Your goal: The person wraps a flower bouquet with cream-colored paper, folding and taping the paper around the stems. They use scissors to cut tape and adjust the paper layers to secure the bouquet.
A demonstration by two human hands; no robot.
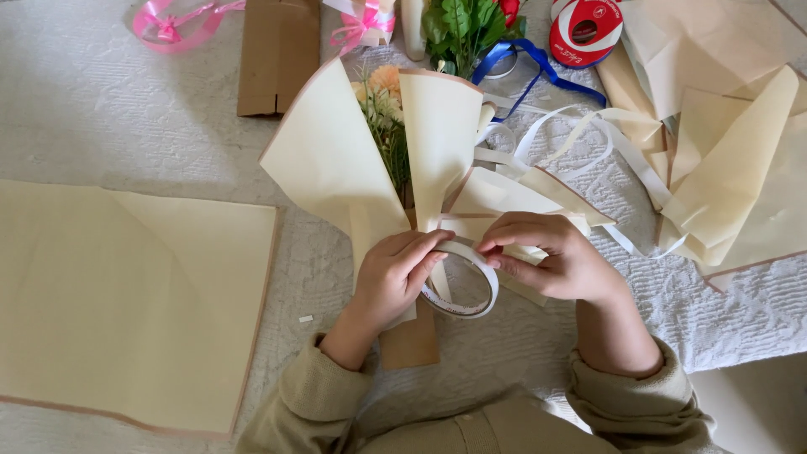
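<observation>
Looking down from the head view, you have both hands at the gathered neck of a bouquet (395,168) wrapped in cream paper, which lies on a white textured cloth (118,118) with its flowers pointing away from you. Your left hand (391,277) has its grip closed narrow: the fingers curl in and pinch the near edge of a white tape roll (464,286), the thumb and fingertips (437,244) meeting at the top of the ring. Your right hand (559,256) is also closed narrow, fingers bent down onto the other side of the same roll and onto the cream wrap just above it; whether it pinches a loose end of tape you cannot tell, since the fingers hide that spot. The roll sits between your two hands, touching both, just below the point where the paper folds come together. A brown paper stem wrap (412,340) shows beneath your left wrist.

To your left lies a flat cream sheet (126,303), apart from the bouquet. Beyond the bouquet are a brown cardboard piece (277,55), pink ribbon (172,21), blue ribbon (538,67), loose white ribbon (588,139) and a red and white spool (586,32). More cream sheets (731,168) lie piled at your right.
</observation>
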